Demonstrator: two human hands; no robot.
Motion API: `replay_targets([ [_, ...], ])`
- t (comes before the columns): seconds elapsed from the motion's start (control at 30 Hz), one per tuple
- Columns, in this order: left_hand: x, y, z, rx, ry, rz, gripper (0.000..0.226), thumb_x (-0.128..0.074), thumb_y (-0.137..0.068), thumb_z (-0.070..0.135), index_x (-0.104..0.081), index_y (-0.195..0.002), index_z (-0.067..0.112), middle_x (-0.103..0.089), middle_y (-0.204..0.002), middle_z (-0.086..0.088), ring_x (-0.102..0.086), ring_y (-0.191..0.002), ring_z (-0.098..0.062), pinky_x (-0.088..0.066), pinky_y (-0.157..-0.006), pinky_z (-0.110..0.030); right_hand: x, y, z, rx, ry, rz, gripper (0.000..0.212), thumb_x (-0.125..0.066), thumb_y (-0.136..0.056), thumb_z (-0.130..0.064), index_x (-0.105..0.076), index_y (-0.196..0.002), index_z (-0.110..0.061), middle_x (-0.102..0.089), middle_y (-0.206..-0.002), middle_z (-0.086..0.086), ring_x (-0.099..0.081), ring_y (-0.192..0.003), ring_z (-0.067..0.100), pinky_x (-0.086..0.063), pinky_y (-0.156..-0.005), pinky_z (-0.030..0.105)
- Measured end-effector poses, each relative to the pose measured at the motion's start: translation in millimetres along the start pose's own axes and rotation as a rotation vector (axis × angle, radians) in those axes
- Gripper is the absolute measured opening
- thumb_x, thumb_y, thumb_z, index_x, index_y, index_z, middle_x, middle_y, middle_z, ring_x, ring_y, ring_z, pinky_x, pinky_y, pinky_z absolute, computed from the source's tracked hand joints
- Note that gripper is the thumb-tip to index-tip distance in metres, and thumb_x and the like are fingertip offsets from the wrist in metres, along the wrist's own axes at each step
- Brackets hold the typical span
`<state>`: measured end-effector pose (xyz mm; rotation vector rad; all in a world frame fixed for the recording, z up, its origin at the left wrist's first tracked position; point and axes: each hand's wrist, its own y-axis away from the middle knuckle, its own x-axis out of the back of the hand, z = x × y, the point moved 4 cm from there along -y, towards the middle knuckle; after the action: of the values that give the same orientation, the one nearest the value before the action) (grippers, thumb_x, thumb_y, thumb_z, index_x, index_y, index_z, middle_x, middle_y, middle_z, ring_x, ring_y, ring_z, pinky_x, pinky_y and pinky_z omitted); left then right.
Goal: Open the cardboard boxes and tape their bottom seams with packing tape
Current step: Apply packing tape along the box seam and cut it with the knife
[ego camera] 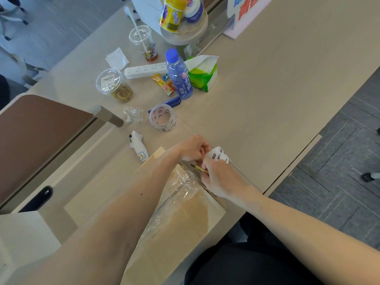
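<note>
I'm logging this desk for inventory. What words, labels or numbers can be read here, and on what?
"Tango": orange snack wrapper.
"3", perhaps "03": sticker on the white device.
Large red and blue Chinese characters, cut off by the frame: sign.
Too small or blurred: print on the tape roll on the table, the held tape roll, the blue bottle, the cup lid sticker, the yellow can.

A brown cardboard box (181,223) lies broad face up on the tabletop (257,99) at lower centre. Wrinkled clear tape (182,183) runs along its seam to the far end. There the right hand (218,177) grips a printed tape roll (219,155). A second tape roll (162,118) rests mid-frame, well apart.
</note>
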<state>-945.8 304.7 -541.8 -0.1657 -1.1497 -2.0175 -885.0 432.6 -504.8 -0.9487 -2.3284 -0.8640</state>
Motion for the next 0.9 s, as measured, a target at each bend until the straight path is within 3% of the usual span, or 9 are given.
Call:
replay_targets([
  [0.17,-1.2,0.9,1.4,-0.016,0.028,-0.025,0.032,-0.075,-0.076,-0.009,-0.064,-0.071,0.02,-0.065,-0.057,0.008,-0.063,-0.052,-0.009,-0.047,-0.053,-0.02,-2.1,5.2,7.1,0.02,0.011,0.015,0.008,-0.05,-0.091,-0.01,-0.047,-0.083,-0.007,-0.044,-0.063,0.004,-0.034,-0.048,0.017,-0.022,-0.044,0.03],
  [0.37,-1.7,1.9,2.9,-0.012,0.08,-0.035,0.022,-0.083,-0.077,0.006,-0.066,-0.076,0.019,-0.07,-0.063,0.007,-0.065,-0.055,-0.006,-0.049,-0.056,-0.018,-8.3,18.7,20.7,0.03,0.107,-0.08,0.025,-0.053,-0.09,-0.013,-0.04,-0.069,-0.018,-0.049,-0.063,0.002,-0.047,-0.053,0.022,-0.031,-0.045,0.03],
  [0.47,0.3,2.9,3.0,-0.003,0.1,-0.01,0.018,-0.082,-0.078,0.007,-0.067,-0.081,0.015,-0.073,-0.069,0.0,-0.066,-0.055,-0.007,-0.049,-0.056,-0.017,-18.1,29.3,40.6,-0.058,0.085,-0.13,0.006,-0.052,-0.089,-0.012,-0.056,-0.085,-0.009,-0.059,-0.071,0.006,-0.057,-0.062,0.026,-0.044,-0.052,0.032],
  [0.53,1.2,3.1,2.5,0.0,0.096,0.004,0.017,-0.082,-0.078,0.006,-0.067,-0.083,0.012,-0.073,-0.069,-0.001,-0.066,-0.054,-0.007,-0.049,-0.055,-0.016,-20.1,27.4,57.8,-0.12,0.017,-0.089,0.007,-0.05,-0.089,-0.015,-0.056,-0.089,-0.011,-0.065,-0.074,0.006,-0.062,-0.067,0.028,-0.051,-0.062,0.034],
  [0.67,4.4,-0.8,-4.1,-0.006,0.084,0.123,0.027,-0.082,-0.079,0.01,-0.056,-0.075,0.01,-0.066,-0.063,0.001,-0.063,-0.055,-0.012,-0.049,-0.06,-0.024,-21.3,12.1,89.5,-0.196,0.121,-0.031,0.013,-0.049,-0.092,-0.017,-0.062,-0.092,-0.018,-0.06,-0.095,0.0,-0.058,-0.087,0.023,-0.046,-0.069,0.034],
  [0.77,4.5,-2.3,-10.4,-0.032,0.096,0.154,0.036,-0.081,-0.08,0.009,-0.047,-0.069,0.011,-0.064,-0.057,0.003,-0.065,-0.054,-0.01,-0.049,-0.06,-0.026,-28.1,2.9,109.4,-0.241,0.127,-0.031,0.016,-0.05,-0.096,-0.025,-0.066,-0.098,-0.021,-0.061,-0.097,-0.002,-0.058,-0.092,0.021,-0.046,-0.071,0.033],
  [0.83,3.8,-2.2,-15.1,-0.03,0.149,0.152,0.029,-0.08,-0.081,0.009,-0.057,-0.085,-0.007,-0.073,-0.072,-0.012,-0.068,-0.059,-0.012,-0.054,-0.064,-0.031,-32.0,-1.1,120.2,-0.251,0.118,-0.025,0.017,-0.055,-0.095,-0.032,-0.065,-0.108,-0.025,-0.066,-0.102,-0.004,-0.061,-0.097,0.023,-0.05,-0.076,0.033],
  [0.9,4.9,-2.0,-18.1,-0.027,0.192,0.179,0.033,-0.08,-0.081,0.008,-0.06,-0.098,-0.012,-0.075,-0.082,-0.018,-0.07,-0.064,-0.014,-0.056,-0.065,-0.031,-33.8,-3.3,126.1,-0.238,0.16,-0.024,0.02,-0.059,-0.093,-0.031,-0.062,-0.112,-0.024,-0.068,-0.106,-0.002,-0.062,-0.098,0.025,-0.051,-0.078,0.034],
])
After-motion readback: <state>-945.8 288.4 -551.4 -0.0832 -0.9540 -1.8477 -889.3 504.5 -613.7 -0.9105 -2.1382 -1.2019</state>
